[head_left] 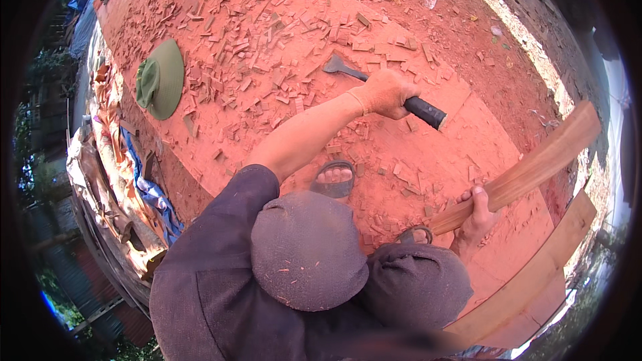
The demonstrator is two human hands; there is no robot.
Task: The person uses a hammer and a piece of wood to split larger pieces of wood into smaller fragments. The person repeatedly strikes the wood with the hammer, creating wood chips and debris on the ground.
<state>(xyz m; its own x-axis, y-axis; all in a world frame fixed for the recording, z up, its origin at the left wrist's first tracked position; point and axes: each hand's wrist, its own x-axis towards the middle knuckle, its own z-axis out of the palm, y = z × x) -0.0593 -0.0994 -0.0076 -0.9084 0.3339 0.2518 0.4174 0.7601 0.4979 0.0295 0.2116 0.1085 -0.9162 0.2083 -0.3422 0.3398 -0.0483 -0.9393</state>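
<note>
smooth wooden plank (535, 166), dull metal blade (342, 66), matt cloth hat (165, 80).

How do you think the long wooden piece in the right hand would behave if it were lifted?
The wooden piece is probably stiff, as it looks like solid grained timber. Its far end might dip, since most of its length lies beyond the right hand.

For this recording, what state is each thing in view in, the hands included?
Left hand: closed around tool handle
Chisel-like tool: held, blade bare
Right hand: gripping wood
Curved wooden piece: held near its lower end
Wood chips: loose, scattered
Flat board: dusty, littered
Green brimmed hat: set down, unworn
Left sandal: worn
</note>
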